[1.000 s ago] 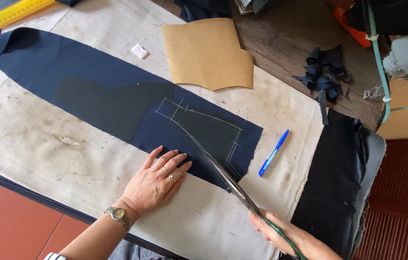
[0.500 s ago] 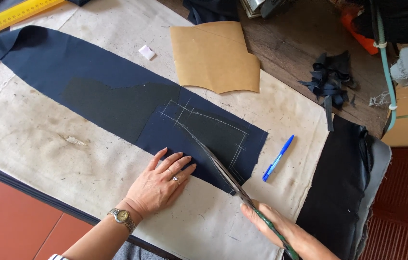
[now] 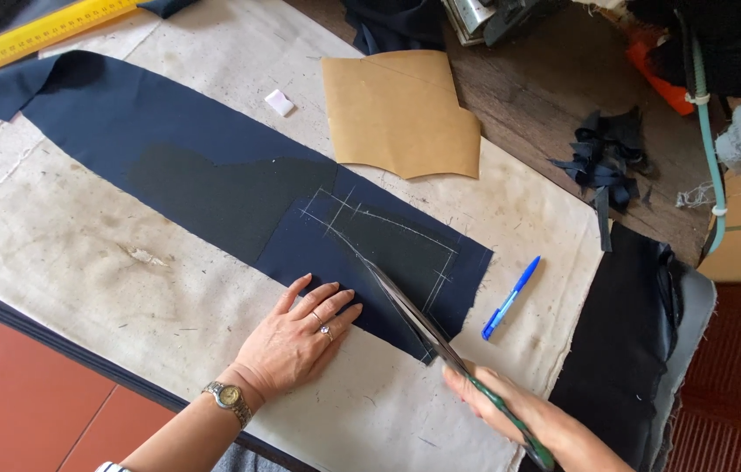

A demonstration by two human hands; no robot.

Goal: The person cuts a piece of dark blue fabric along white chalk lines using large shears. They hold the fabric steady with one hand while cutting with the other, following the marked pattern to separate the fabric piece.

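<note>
My left hand (image 3: 294, 343) lies flat, grip open, pinning the cloth (image 3: 213, 188) taut (chalk lines up) while my right hand (image 3: 510, 411), grip closed on the shears (image 3: 414, 319), follows one line.

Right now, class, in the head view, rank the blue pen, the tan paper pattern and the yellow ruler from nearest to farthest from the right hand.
1. Blue pen: just above the right hand, on the pale cloth.
2. Tan paper pattern: farther up, at the table's middle.
3. Yellow ruler: farthest, top-left corner.

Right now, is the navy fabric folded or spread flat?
Spread flat: the navy fabric lies unfolded on the table cover, left hand pressing it.
</note>
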